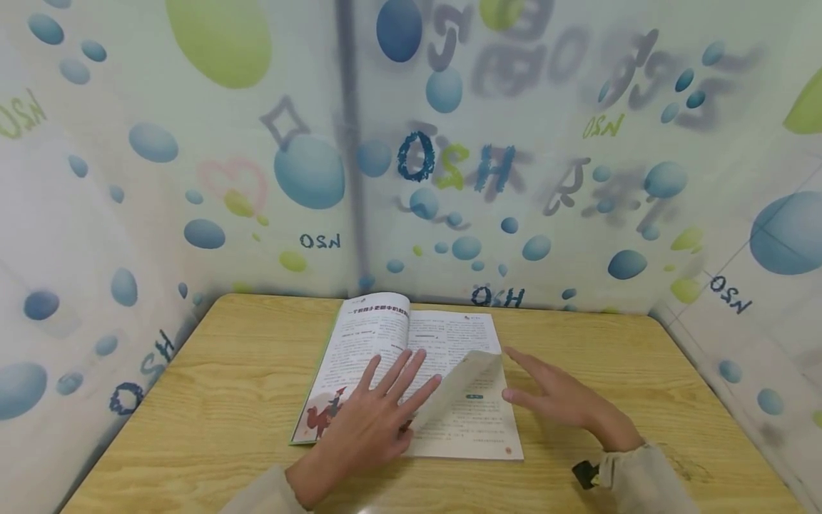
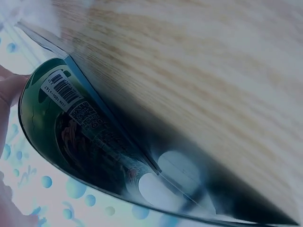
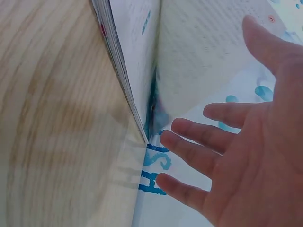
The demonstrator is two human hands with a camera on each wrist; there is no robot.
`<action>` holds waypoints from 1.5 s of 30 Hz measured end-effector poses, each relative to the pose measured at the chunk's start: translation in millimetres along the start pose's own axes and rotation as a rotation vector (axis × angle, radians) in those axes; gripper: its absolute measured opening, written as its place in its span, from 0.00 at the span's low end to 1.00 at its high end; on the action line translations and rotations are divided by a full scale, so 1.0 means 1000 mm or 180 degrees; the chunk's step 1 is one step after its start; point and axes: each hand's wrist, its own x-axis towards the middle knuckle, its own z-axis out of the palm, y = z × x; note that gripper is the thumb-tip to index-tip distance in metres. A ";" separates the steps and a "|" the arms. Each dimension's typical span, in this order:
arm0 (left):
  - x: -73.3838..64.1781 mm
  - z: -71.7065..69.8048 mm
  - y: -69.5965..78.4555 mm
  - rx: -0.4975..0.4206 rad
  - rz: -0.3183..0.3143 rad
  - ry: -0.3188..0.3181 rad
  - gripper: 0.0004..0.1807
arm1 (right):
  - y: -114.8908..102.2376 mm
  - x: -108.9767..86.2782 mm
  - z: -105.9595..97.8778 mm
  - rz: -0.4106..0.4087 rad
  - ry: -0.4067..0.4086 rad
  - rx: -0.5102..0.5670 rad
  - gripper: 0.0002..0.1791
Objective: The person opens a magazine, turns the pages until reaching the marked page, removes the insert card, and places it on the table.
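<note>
An open magazine (image 1: 443,328) lies on the wooden table, with printed text on both pages and a red cartoon figure at the lower left. One right-hand leaf (image 1: 462,389) is raised and slants across the page beneath. My left hand (image 1: 375,421) is spread over the left page near the spine, fingers extended. Beside the magazine's right edge, my right hand (image 1: 559,392) has its fingers straight and apart; its palm (image 3: 255,156) faces the pages in the right wrist view, holding nothing. The left wrist view shows the green cover (image 2: 38,113) with a barcode, curving up beside part of a finger.
The wooden tabletop (image 1: 244,364) extends on both sides of the magazine. Walls (image 1: 565,178) printed with blue and green bubbles and H2O lettering enclose the table at the back and sides. A small black object (image 1: 585,474) shows by the right sleeve (image 1: 645,478).
</note>
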 end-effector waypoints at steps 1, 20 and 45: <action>0.001 -0.001 0.000 0.0003 0.0108 0.0026 0.46 | 0.000 0.000 0.001 -0.0004 -0.0001 -0.0024 0.41; 0.003 0.001 -0.001 0.0624 0.0726 -0.0414 0.24 | -0.001 0.002 0.021 -0.0360 -0.0827 -0.0580 0.48; -0.009 0.003 -0.002 0.0710 -0.0114 -0.0513 0.30 | 0.001 0.001 0.024 -0.0397 -0.0740 -0.0622 0.48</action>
